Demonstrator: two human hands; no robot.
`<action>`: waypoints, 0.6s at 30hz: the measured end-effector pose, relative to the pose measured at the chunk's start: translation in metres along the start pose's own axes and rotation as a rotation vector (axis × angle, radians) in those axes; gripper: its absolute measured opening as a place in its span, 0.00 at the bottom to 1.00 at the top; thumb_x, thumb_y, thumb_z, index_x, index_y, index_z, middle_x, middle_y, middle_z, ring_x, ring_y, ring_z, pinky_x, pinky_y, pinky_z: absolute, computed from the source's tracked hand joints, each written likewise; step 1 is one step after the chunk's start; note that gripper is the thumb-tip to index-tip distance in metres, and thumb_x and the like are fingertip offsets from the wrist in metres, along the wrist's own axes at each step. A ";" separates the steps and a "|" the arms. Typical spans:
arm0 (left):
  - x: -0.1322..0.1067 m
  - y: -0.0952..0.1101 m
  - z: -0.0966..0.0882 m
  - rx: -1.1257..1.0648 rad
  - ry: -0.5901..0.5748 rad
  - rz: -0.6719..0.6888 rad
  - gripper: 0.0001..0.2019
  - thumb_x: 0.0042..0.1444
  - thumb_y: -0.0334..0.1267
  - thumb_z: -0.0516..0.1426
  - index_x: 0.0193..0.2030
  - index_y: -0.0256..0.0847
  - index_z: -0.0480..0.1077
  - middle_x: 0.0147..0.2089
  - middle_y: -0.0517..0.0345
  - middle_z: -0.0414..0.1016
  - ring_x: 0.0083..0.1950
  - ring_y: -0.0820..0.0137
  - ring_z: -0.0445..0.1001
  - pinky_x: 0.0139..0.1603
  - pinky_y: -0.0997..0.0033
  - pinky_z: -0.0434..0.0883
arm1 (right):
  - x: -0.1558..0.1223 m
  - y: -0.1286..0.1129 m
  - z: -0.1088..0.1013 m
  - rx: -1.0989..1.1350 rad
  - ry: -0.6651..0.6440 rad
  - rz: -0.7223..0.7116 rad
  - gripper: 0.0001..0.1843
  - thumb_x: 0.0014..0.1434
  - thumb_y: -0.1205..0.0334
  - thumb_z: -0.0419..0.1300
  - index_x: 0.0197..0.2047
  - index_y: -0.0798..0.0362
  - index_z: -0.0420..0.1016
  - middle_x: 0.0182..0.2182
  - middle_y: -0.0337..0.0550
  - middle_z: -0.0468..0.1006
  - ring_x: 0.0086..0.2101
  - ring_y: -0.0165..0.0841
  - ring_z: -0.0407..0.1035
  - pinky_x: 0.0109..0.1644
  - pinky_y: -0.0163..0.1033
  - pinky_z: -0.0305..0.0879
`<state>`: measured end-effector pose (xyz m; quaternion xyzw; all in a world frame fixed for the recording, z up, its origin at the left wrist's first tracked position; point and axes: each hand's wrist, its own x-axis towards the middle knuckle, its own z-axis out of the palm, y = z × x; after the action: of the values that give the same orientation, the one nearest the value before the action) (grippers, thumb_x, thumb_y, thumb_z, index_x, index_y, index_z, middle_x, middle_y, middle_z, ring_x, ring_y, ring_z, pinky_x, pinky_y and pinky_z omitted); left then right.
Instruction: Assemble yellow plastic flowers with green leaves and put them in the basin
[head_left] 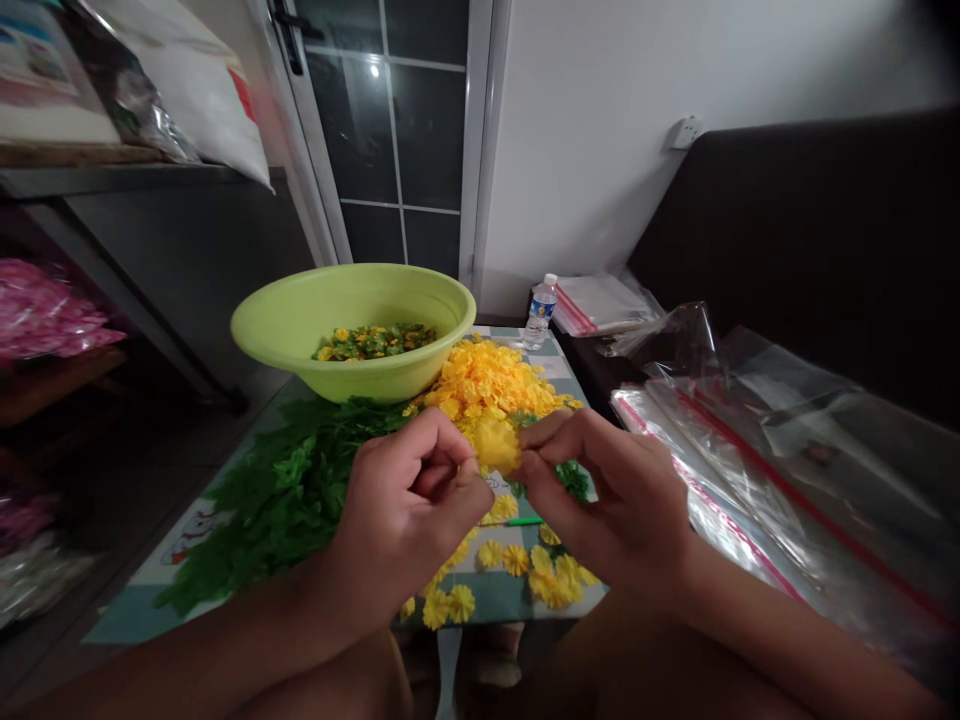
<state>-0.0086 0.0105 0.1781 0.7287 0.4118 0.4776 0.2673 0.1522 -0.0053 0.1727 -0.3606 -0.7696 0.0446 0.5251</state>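
My left hand [409, 505] and my right hand [611, 495] meet in front of me, both pinched on one yellow fabric flower [496, 443] held between their fingertips. A bit of green leaf [574, 478] shows under my right fingers. Below the hands lie several loose yellow flowers [525, 570] and a thin green stem [523, 521] on the checked table [142, 610]. Behind them is a heap of yellow petals [491, 380], and to the left a pile of green leaves [277, 490].
A lime-green bowl [352, 325] with assembled green and yellow pieces stands at the back of the table. A small water bottle [540, 312] is behind the petals. Clear zip bags [757, 470] lie stacked on the right. Shelves with pink bags [45, 315] stand on the left.
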 end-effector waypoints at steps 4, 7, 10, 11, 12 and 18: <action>0.001 0.000 0.001 0.025 0.030 0.007 0.08 0.45 0.30 0.54 0.20 0.40 0.59 0.16 0.72 0.48 0.17 0.82 0.48 0.15 0.82 0.49 | -0.001 -0.001 -0.002 0.069 -0.051 0.009 0.09 0.57 0.72 0.56 0.39 0.51 0.62 0.31 0.42 0.73 0.31 0.31 0.70 0.33 0.36 0.69; 0.000 -0.001 0.001 0.033 0.023 0.028 0.07 0.46 0.30 0.54 0.21 0.40 0.59 0.16 0.72 0.48 0.17 0.81 0.47 0.15 0.82 0.49 | -0.001 0.000 -0.001 0.098 -0.102 0.039 0.11 0.56 0.70 0.58 0.42 0.52 0.63 0.34 0.44 0.72 0.33 0.31 0.69 0.35 0.37 0.69; -0.002 -0.001 0.001 0.027 0.004 0.041 0.07 0.47 0.30 0.54 0.21 0.40 0.60 0.16 0.72 0.47 0.17 0.81 0.47 0.15 0.82 0.49 | 0.001 0.002 0.000 0.142 -0.110 0.053 0.07 0.57 0.71 0.58 0.38 0.51 0.64 0.31 0.40 0.71 0.34 0.31 0.68 0.35 0.36 0.68; -0.002 -0.001 0.001 0.024 0.001 0.038 0.07 0.47 0.31 0.54 0.21 0.40 0.60 0.16 0.72 0.47 0.17 0.81 0.47 0.15 0.81 0.49 | 0.001 0.003 0.001 0.140 -0.101 0.040 0.07 0.57 0.72 0.57 0.36 0.51 0.64 0.30 0.40 0.70 0.34 0.31 0.68 0.36 0.36 0.67; -0.002 0.000 0.001 0.023 0.000 0.036 0.07 0.46 0.31 0.54 0.21 0.40 0.60 0.16 0.72 0.48 0.17 0.81 0.47 0.15 0.81 0.49 | 0.002 0.003 0.001 0.132 -0.095 0.022 0.08 0.57 0.73 0.58 0.35 0.51 0.64 0.29 0.39 0.70 0.34 0.31 0.68 0.36 0.36 0.67; -0.001 0.001 0.001 0.017 -0.020 0.024 0.06 0.44 0.31 0.54 0.20 0.40 0.60 0.16 0.72 0.48 0.17 0.81 0.48 0.16 0.81 0.50 | 0.001 0.004 0.003 0.115 -0.119 0.028 0.09 0.57 0.72 0.58 0.30 0.52 0.62 0.26 0.36 0.69 0.27 0.27 0.65 0.30 0.33 0.63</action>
<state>-0.0076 0.0090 0.1774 0.7405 0.4044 0.4700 0.2593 0.1520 -0.0008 0.1705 -0.3370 -0.7906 0.1173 0.4976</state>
